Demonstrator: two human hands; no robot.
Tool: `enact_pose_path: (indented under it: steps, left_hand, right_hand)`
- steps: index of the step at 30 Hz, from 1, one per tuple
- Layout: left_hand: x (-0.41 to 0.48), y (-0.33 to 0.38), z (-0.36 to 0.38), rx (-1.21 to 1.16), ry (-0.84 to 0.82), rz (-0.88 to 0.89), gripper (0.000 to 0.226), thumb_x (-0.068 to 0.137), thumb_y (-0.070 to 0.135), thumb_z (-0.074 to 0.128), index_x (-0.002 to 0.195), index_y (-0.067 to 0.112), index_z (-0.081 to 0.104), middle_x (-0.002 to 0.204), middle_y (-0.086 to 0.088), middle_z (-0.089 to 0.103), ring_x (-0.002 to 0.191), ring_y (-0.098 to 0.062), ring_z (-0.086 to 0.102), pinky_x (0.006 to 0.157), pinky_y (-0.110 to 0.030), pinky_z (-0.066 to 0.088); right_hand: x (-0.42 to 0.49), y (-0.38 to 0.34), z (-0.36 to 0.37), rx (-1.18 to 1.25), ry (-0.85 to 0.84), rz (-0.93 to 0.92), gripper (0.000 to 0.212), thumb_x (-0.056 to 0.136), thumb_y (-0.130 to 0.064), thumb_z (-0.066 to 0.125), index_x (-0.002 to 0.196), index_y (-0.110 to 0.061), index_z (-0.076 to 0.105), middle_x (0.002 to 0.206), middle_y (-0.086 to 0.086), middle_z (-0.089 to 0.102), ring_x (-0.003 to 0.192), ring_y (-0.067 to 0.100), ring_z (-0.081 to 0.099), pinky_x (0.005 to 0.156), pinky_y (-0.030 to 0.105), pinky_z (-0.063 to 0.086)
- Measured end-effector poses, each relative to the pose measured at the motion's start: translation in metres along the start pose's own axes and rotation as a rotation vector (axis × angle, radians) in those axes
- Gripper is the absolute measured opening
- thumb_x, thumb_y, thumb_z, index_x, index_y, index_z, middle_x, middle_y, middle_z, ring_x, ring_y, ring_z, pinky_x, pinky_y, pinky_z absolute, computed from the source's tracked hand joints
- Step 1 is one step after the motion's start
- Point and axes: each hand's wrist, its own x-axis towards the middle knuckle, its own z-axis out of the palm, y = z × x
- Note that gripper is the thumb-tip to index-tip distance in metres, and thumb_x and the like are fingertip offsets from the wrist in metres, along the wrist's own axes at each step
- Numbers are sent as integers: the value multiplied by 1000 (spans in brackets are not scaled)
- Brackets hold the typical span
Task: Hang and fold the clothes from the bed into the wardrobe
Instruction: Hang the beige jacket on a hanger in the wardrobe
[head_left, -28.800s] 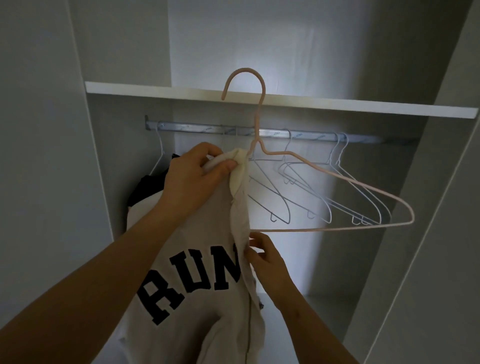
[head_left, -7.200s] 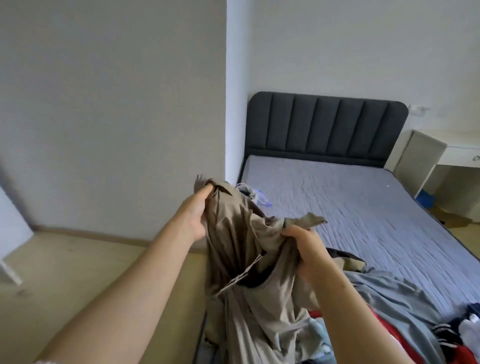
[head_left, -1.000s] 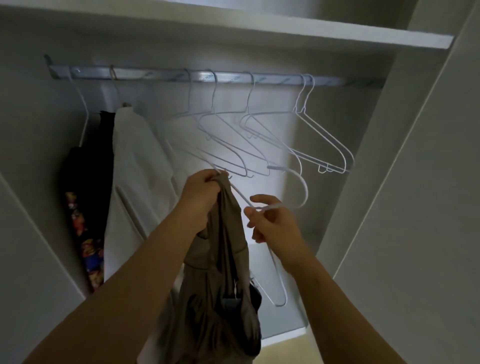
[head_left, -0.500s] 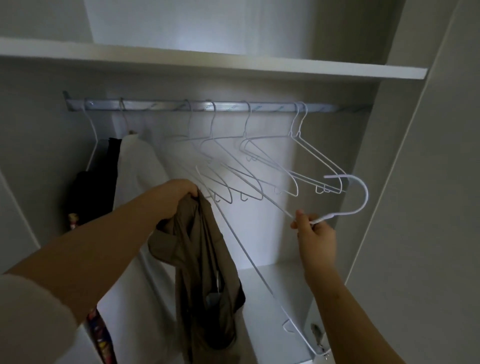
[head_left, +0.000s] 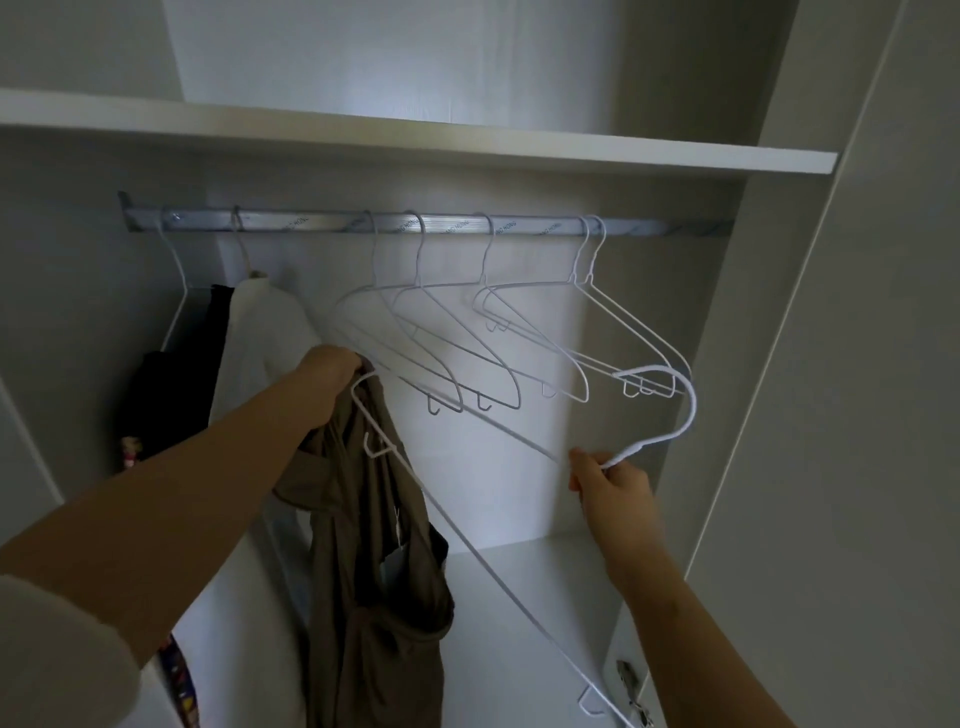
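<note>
I stand before the open wardrobe. My left hand (head_left: 330, 376) grips the top of a brown garment (head_left: 379, 566), which hangs down in folds. My right hand (head_left: 613, 488) pinches the neck of a white wire hanger (head_left: 670, 421) that is off the rail, its hook pointing up and to the right. One end of that hanger lies against the garment just below my left hand, and its long bar slants down toward the lower right.
A metal rail (head_left: 395, 224) runs under a white shelf (head_left: 415, 137). Several empty white hangers (head_left: 498, 332) hang mid-rail. A cream garment (head_left: 265, 332) and a dark one (head_left: 171, 379) hang at the left. The wardrobe's side panel (head_left: 810, 364) stands on the right.
Over the last second my right hand took a hanger off the rail and pulled it right. Its far end now lies at the garment under my left hand.
</note>
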Motion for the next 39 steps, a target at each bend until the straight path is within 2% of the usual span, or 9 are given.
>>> enact_pose_path:
  steps: [5,9,16,20,27,30,32,35,39]
  left_hand:
    - [-30,3,10,190,115,359,21,87,6,50,70,19,50,76,2,51,76,-15,48,67,-23,36]
    - [-69,10,32,165,-99,572,22,88,7,53,74,23,54,74,13,52,70,1,48,58,-10,36]
    - [-101,7,41,180,-394,850,13,87,16,61,99,15,68,86,18,60,81,9,55,80,-8,44]
    - [-93,10,34,638,64,1190,31,87,39,50,108,24,68,113,1,64,108,-17,52,96,-39,33]
    - [-87,12,30,528,114,1223,22,86,22,54,88,11,73,72,-9,66,68,-27,61,66,-33,41]
    - [-82,11,23,400,158,1124,25,86,22,52,93,8,72,79,-12,67,74,-29,62,68,-33,43]
    - [-76,10,17,278,214,1030,25,90,20,51,100,7,69,90,-12,67,84,-27,60,75,-30,41]
    - [-71,12,7,74,345,860,13,91,16,56,100,11,63,85,0,59,80,-15,52,70,-22,33]
    - [-72,23,-6,-48,403,808,4,89,17,59,92,14,60,83,7,54,81,-12,50,72,-25,38]
  right_hand:
    - [-3,-2,20,-50,-83,-28,41,93,-18,50,52,-14,49,44,-4,39,44,7,36,41,10,32]
    - [-4,-5,38,-84,-114,-24,41,94,-21,48,54,-15,50,43,-6,41,46,9,38,49,20,33]
    - [-2,-10,45,-36,-84,-66,39,94,-21,48,56,-14,55,36,-8,43,44,5,40,51,20,32]
    - [4,-20,37,-2,-34,-99,40,92,-18,52,52,-16,53,35,-7,39,44,7,37,50,22,31]
    - [6,-40,20,61,14,-297,23,90,-22,58,70,-10,61,56,-5,54,50,2,51,52,7,39]
    - [5,-43,13,293,217,-442,16,88,-13,59,76,-23,57,79,-9,60,73,2,55,70,13,43]
    - [1,-35,10,394,288,-501,19,85,-12,55,71,-24,54,66,-17,55,62,-5,48,63,8,39]
    - [-5,-11,21,277,181,-443,19,78,-11,50,60,-15,53,51,-11,49,51,0,43,52,13,36]
    - [6,7,45,-101,-128,-195,14,86,-5,55,86,-18,61,80,-9,62,65,7,55,64,22,41]
